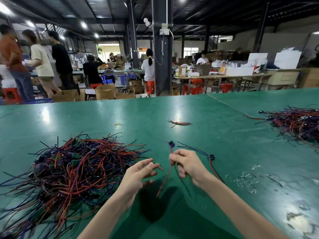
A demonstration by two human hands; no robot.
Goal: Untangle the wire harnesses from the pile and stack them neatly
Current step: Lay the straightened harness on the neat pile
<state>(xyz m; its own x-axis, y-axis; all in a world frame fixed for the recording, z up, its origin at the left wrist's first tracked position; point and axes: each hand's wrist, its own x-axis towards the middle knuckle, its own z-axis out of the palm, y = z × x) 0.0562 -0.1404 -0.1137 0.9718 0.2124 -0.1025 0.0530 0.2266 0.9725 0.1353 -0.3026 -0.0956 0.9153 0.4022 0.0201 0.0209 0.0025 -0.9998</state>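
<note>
A big tangled pile of red, black and blue wire harnesses [74, 168] lies on the green table [172, 111] at my left. My right hand [185, 163] hovers above the table and pinches a harness [166, 176]; its blue connector sticks up above the fingers and its red wire hangs down below. Another harness with a blue connector [211, 157] lies just right of that hand. My left hand [138, 175] floats beside the pile's right edge, fingers spread and relaxed, holding nothing.
A second heap of harnesses [296, 123] sits at the far right of the table. A small loose bundle of wires [179, 123] and a rubber band [117, 124] lie further back. Clear tape scraps [246, 180] are stuck at the right. People work at benches beyond.
</note>
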